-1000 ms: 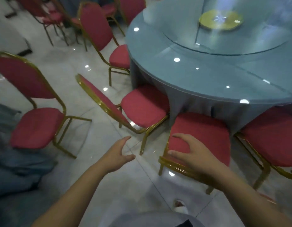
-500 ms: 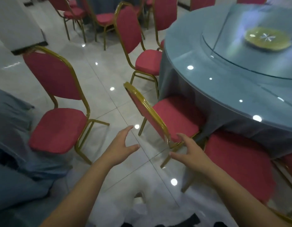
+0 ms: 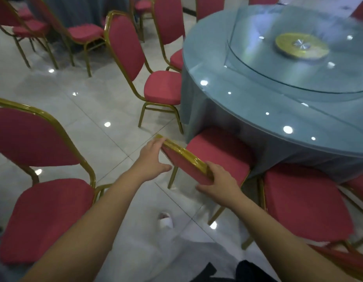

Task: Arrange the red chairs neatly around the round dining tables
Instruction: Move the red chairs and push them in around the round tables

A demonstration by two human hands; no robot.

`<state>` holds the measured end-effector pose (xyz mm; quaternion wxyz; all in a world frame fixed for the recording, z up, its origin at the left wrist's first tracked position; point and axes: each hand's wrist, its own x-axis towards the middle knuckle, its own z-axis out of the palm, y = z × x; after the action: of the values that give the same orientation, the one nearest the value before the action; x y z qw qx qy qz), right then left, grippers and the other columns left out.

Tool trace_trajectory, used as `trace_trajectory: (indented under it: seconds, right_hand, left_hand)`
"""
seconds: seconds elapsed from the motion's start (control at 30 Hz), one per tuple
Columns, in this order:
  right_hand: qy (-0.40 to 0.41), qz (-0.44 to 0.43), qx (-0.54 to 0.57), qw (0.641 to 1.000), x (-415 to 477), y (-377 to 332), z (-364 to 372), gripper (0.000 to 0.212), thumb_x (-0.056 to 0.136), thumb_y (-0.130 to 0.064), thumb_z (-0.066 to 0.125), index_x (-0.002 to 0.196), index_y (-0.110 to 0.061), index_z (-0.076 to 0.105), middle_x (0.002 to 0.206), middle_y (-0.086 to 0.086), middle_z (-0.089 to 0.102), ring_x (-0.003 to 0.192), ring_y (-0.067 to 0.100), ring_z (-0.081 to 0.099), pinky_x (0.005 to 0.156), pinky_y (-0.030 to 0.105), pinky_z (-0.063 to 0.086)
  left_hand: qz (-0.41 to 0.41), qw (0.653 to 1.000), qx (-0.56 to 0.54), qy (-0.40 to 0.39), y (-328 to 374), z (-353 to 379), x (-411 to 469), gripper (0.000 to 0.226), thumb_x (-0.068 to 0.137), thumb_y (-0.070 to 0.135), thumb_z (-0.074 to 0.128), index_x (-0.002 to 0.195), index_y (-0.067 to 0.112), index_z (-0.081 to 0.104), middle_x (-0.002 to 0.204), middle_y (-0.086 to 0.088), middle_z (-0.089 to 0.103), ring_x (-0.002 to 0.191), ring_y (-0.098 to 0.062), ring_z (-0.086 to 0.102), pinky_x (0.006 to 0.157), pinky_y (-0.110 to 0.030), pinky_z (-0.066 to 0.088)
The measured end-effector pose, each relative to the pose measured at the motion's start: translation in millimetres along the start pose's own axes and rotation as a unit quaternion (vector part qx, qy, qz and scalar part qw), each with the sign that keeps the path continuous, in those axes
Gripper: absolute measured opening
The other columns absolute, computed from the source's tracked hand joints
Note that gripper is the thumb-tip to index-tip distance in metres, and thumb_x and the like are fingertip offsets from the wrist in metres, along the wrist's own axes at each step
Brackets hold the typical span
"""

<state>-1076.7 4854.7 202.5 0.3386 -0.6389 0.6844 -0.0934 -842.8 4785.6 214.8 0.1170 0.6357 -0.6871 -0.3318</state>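
A red chair with a gold frame stands with its seat tucked under the round table, which has a blue-grey cloth and a glass top. My left hand holds the far end of that chair's gold top rail, thumb spread below. My right hand grips the near end of the backrest, fingers over the rail. Another red chair sits to its right at the table, and one more stands to its left, beside the cloth.
A loose red chair stands on the white tiled floor at the left, away from the table. Several more red chairs surround a second table at the back left. A glass turntable lies on the table. My foot shows below.
Both hands have reached forward and taken hold of the backrest of the chair in front. The view has shifted left along the table's edge.
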Motion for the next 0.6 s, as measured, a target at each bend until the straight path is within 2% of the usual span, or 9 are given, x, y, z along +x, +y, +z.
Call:
trace_trajectory:
  seconds: [0.03,0.1,0.17,0.23,0.3,0.4,0.5,0.6]
  right_hand:
    - [0.017,0.010,-0.009,1.000,12,-11,7,0.054,0.079,-0.049,0.068,0.127,-0.036,0.047,0.120,-0.007,0.058,0.111,0.021,0.055,0.091,0.041,0.041]
    - [0.080,0.033,-0.034,0.996,30,-26,15,0.025,0.079,-0.044,0.062,0.101,-0.035,0.054,0.090,-0.012,0.059,0.087,0.018,0.061,0.072,0.035,0.044]
    - [0.124,0.066,-0.060,0.988,39,-31,21,0.016,0.078,-0.041,0.057,0.093,-0.034,0.060,0.080,-0.012,0.061,0.077,0.016,0.061,0.061,0.031,0.044]
    - [0.152,0.076,-0.076,0.982,42,-32,28,0.021,0.078,-0.043,0.055,0.096,-0.038,0.063,0.081,-0.014,0.062,0.076,0.013,0.060,0.057,0.028,0.040]
    - [0.161,0.083,-0.080,0.980,45,-35,31,0.023,0.079,-0.043,0.055,0.100,-0.042,0.065,0.085,-0.017,0.063,0.078,0.011,0.060,0.056,0.027,0.036]
    - [0.158,0.086,-0.080,0.980,45,-39,32,0.028,0.080,-0.040,0.060,0.107,-0.044,0.066,0.095,-0.020,0.066,0.086,0.009,0.061,0.059,0.027,0.032]
    - [0.156,0.111,-0.062,0.979,45,-42,28,0.030,0.081,-0.039,0.062,0.110,-0.046,0.067,0.098,-0.021,0.068,0.089,0.007,0.061,0.063,0.025,0.036]
    - [0.148,0.159,-0.070,0.974,47,-48,26,0.025,0.083,-0.037,0.061,0.105,-0.045,0.070,0.089,-0.018,0.069,0.089,0.007,0.061,0.079,0.030,0.043]
  left_hand:
    - [0.012,0.999,0.033,-0.014,-5,-5,23,0.095,0.076,0.033,0.081,0.152,0.032,0.024,0.158,0.001,0.022,0.143,-0.024,0.024,0.115,-0.045,0.031]
    - [0.028,0.992,0.107,-0.055,-15,-14,63,0.087,0.074,0.031,0.081,0.147,0.036,0.034,0.156,0.002,0.029,0.141,-0.024,0.028,0.114,-0.043,0.034]
    - [0.062,0.976,0.179,-0.110,-26,-24,91,0.070,0.072,0.028,0.082,0.132,0.042,0.047,0.141,0.008,0.045,0.128,-0.019,0.043,0.106,-0.042,0.043]
    - [0.114,0.961,0.211,-0.137,-37,-31,113,0.053,0.071,0.026,0.080,0.108,0.051,0.051,0.112,0.019,0.056,0.105,-0.012,0.054,0.091,-0.038,0.050]
    - [0.137,0.956,0.198,-0.167,-46,-38,133,0.043,0.073,0.023,0.077,0.093,0.050,0.051,0.094,0.020,0.058,0.090,-0.007,0.057,0.080,-0.034,0.052]
    - [0.153,0.954,0.136,-0.219,-59,-44,156,0.043,0.074,0.012,0.073,0.090,0.049,0.057,0.088,0.023,0.061,0.084,0.001,0.058,0.067,-0.026,0.051]
    - [0.193,0.932,0.145,-0.271,-67,-46,178,0.044,0.074,0.008,0.069,0.090,0.049,0.062,0.089,0.024,0.063,0.084,0.004,0.057,0.067,-0.012,0.040]
    - [0.238,0.911,0.180,-0.286,-68,-40,189,0.049,0.078,0.008,0.066,0.108,0.046,0.066,0.097,0.017,0.066,0.090,-0.006,0.059,0.074,-0.019,0.045]
